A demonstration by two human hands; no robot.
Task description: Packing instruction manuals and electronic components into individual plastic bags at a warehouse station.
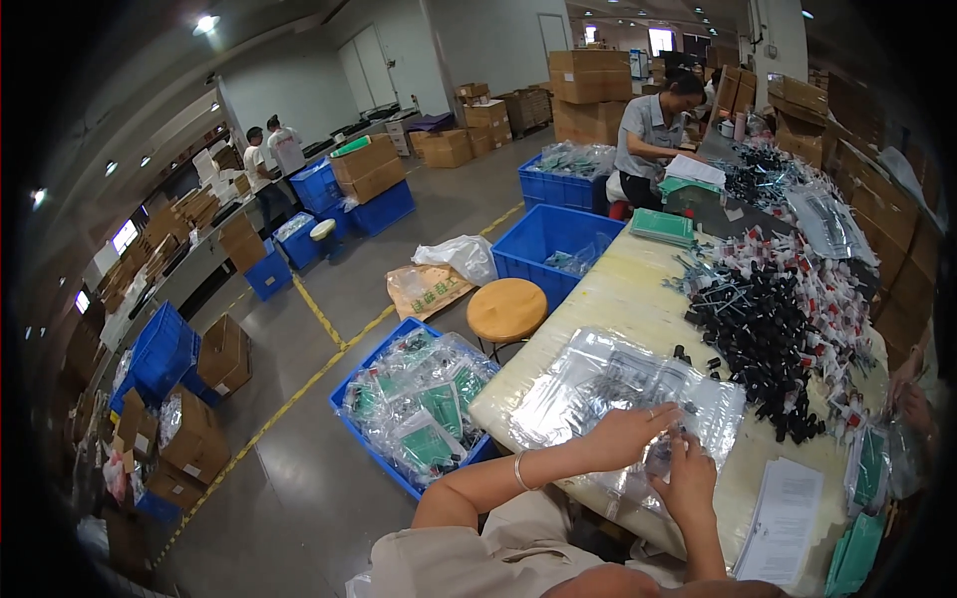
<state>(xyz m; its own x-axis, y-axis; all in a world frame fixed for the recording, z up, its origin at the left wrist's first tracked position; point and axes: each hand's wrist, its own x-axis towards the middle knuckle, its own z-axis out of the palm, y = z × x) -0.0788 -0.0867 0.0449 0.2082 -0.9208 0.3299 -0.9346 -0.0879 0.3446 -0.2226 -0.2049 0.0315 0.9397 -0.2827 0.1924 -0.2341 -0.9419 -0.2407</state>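
Note:
My left hand [630,439], with a bangle on its wrist, reaches over a pile of clear plastic bags [568,394] on the table. Its fingers are closed at the edge of one clear bag. Close beside it, my right hand [688,485] is also closed, with thumb and fingertips pinching the same bag. Something small and dark shows by the fingertips, too small to name. Just beyond the bags lies a heap of black caps [763,344], next to red-and-white small parts [817,289].
At the table's near right are printed sheets [783,518] and green booklets [855,553]. A blue crate [374,444] of bagged green booklets stands on the floor at left, near a round wooden stool [506,309]. Across the table a co-worker [653,130] sits; another person's hand [909,384] is at far right.

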